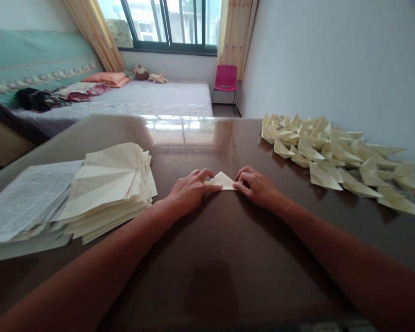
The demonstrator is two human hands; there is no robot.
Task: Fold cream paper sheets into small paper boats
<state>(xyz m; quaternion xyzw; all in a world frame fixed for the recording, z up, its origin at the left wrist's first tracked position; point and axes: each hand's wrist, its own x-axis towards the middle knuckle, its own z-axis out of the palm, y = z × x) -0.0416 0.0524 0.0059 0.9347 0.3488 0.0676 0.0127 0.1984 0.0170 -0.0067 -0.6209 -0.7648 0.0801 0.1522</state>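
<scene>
A small cream sheet of folded paper [222, 180], shaped like a triangle with its point away from me, lies on the brown glossy table [193, 240]. My left hand [190, 190] grips its left corner, thumb along the near edge and fingers curled above. On the other corner, my right hand [257, 186] pinches the paper between thumb and bent fingers. Both hands rest low at the tabletop, and the fingers partly cover the paper's corners.
To the left sit a thick stack of creased cream sheets [103, 184] and a pile of printed papers [27, 198]. Many folded paper boats [332, 147] crowd the right side by the wall. Beyond the table are a bed [166, 97] and a pink chair [226, 78].
</scene>
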